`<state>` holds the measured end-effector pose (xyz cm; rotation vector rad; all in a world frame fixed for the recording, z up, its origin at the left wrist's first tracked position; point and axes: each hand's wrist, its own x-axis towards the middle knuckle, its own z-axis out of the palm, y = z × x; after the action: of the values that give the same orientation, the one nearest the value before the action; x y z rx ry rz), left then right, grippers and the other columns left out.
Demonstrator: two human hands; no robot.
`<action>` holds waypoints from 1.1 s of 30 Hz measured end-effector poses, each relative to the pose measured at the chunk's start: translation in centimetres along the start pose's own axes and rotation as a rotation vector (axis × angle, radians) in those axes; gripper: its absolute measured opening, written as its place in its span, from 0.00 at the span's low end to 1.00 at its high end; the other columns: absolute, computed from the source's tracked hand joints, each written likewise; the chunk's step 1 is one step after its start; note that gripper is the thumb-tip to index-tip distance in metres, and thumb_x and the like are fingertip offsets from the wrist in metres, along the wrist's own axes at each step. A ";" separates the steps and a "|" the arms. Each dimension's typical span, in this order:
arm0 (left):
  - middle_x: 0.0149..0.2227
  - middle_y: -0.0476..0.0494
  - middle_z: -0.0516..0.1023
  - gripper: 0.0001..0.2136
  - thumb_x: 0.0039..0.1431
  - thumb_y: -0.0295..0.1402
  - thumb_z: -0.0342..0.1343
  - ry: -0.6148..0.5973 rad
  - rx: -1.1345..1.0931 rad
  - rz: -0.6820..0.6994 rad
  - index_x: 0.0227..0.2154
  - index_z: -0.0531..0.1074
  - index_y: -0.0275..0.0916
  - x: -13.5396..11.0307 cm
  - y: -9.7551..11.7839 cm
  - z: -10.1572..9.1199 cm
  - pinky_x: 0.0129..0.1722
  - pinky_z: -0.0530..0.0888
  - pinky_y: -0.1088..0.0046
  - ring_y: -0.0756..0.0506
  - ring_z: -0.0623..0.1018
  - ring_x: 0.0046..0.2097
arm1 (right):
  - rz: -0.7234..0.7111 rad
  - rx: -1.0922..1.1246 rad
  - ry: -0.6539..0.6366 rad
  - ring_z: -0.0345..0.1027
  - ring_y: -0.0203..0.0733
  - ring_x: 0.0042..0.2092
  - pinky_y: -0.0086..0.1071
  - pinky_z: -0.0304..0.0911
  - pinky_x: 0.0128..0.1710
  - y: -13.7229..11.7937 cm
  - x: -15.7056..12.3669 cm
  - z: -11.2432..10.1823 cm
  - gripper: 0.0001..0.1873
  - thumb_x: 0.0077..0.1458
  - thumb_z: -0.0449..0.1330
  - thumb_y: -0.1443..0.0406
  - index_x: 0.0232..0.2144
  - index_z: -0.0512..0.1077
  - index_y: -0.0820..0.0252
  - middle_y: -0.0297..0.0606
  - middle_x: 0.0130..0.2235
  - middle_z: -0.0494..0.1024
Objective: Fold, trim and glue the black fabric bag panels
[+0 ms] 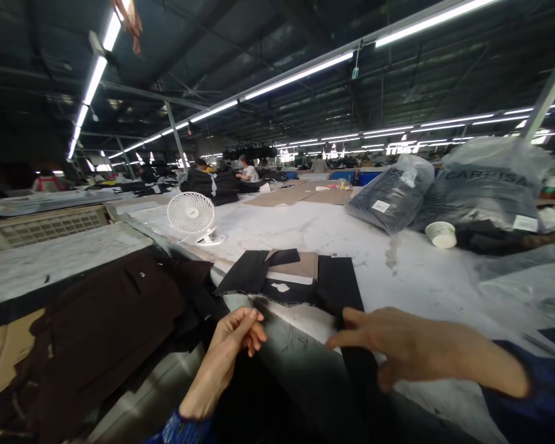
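My left hand point(234, 339) is at the table's near edge, thumb pressed against curled fingers; whatever is in the pinch is hidden. To the right, my right hand point(398, 345) reaches over a black cloth strip point(358, 370) hanging past the edge. Its fingers are stretched out and apart, slightly blurred, with the fingertips close to the dark cloth. Just beyond both hands lie black fabric pieces point(245, 271) with a rough front edge. On them rest a tan piece point(300, 265) and a small white scrap point(280, 287).
A white fan point(191, 214) stands on the white-covered table point(277, 225). Brown cloth point(115, 320) is piled at the left. Plastic-wrapped packs point(388, 191) and a paper cup point(441, 234) are at the right. Farther back, a person in white point(248, 171) is beside dark bundles.
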<state>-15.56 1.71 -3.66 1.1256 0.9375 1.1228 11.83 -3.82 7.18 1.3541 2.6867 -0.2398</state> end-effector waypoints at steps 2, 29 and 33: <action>0.21 0.46 0.75 0.16 0.52 0.45 0.61 0.048 0.129 0.148 0.27 0.73 0.33 0.1 0.3 0.8 0.20 0.65 0.80 0.53 0.70 0.22 | -0.017 -0.002 -0.024 0.71 0.45 0.38 0.33 0.63 0.34 -0.2 0.0 1.2 0.31 0.39 0.68 0.73 0.46 0.74 0.43 0.36 0.43 0.72; 0.40 0.45 0.71 0.16 0.55 0.37 0.59 -0.300 0.470 0.280 0.46 0.68 0.41 6.8 0.7 6.5 0.36 0.68 0.74 0.48 0.71 0.36 | -0.046 0.069 0.297 0.66 0.56 0.56 0.42 0.70 0.46 2.3 1.8 0.8 0.42 0.48 0.64 0.56 0.64 0.56 0.52 0.47 0.61 0.65; 0.36 0.48 0.70 0.03 0.52 0.25 0.57 -0.244 0.610 0.358 0.30 0.71 0.39 6.6 0.5 7.4 0.35 0.66 0.75 0.50 0.70 0.36 | -0.047 -0.111 0.450 0.67 0.55 0.55 0.43 0.73 0.42 3.3 1.5 4.7 0.36 0.53 0.55 0.67 0.64 0.55 0.55 0.47 0.62 0.62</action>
<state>-7.19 6.81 -1.76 1.9427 0.9312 0.9661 13.78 -1.59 1.99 1.4583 3.0317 0.2387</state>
